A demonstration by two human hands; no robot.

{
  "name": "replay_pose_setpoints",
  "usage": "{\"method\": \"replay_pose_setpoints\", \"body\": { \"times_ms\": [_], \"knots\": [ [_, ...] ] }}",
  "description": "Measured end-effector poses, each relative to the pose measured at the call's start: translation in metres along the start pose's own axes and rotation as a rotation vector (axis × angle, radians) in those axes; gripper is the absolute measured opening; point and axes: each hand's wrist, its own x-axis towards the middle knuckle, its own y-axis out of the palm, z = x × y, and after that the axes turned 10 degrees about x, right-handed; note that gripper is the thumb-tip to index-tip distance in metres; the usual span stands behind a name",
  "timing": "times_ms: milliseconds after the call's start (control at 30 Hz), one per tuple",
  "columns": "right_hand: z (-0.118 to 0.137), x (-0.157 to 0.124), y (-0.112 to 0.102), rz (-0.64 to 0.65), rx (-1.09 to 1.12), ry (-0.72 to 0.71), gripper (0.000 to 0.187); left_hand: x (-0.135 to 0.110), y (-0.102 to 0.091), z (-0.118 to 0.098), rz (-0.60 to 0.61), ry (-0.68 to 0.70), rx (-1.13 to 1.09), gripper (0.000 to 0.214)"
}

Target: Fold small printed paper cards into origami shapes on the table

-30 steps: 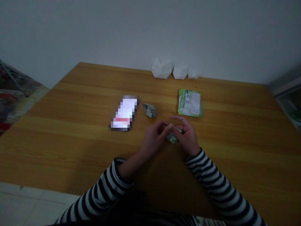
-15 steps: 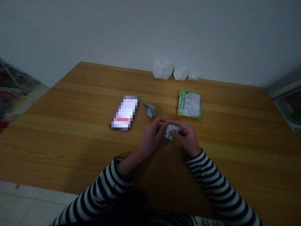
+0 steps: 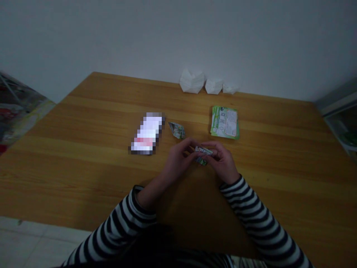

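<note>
A small piece of printed green-and-white paper (image 3: 203, 151) is pinched between my two hands above the wooden table (image 3: 111, 96). My left hand (image 3: 180, 157) grips its left side with thumb and fingers. On its right side, my right hand (image 3: 224, 160) holds it the same way, thumb towards me. A crease or fold runs across the paper, and the fingers hide parts of it. Just beyond my left hand lies a folded printed paper piece (image 3: 177, 130) with a pointed end. A stack of green-and-white printed sheets (image 3: 225, 123) rests beyond my right hand.
A phone (image 3: 147, 133) with a lit, blurred screen lies left of the folded piece. Several white folded paper shapes (image 3: 192, 82) stand along the wall (image 3: 167, 37) at the table's back edge. Shelving with items (image 3: 13, 111) is at the far left.
The paper between my hands now looks bent along a crease, showing a narrower face. My left thumb has come further right and lower, towards my right thumb.
</note>
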Motion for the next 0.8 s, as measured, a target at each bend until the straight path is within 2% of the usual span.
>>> {"method": "replay_pose_setpoints", "body": {
  "times_ms": [167, 300, 500, 600, 700, 800],
  "knots": [
    [0.0001, -0.0024, 0.0001, 0.028, 0.015, 0.034, 0.039, 0.0015, -0.0036, 0.0003, 0.013, -0.039, 0.016, 0.014],
    [-0.0015, -0.0024, -0.0009, 0.008, -0.022, 0.003, 0.03, 0.0033, -0.0043, 0.0024, -0.004, -0.074, 0.003, 0.019],
    [-0.0037, -0.0014, -0.0013, -0.048, -0.012, -0.021, 0.026, 0.0026, -0.005, 0.001, -0.003, -0.016, 0.032, 0.013],
    [-0.0021, -0.0018, -0.0013, -0.035, -0.019, -0.033, 0.025, 0.0021, -0.0047, -0.0013, 0.011, 0.01, 0.05, 0.008],
    [-0.0005, -0.0025, -0.0014, -0.042, -0.071, -0.075, 0.023, 0.0013, -0.0033, -0.0028, -0.008, -0.02, 0.004, 0.016],
    [0.0001, -0.0025, -0.0009, -0.11, -0.101, -0.121, 0.02, -0.0001, -0.0011, -0.0027, -0.063, -0.078, -0.056, 0.023]
  ]
}}
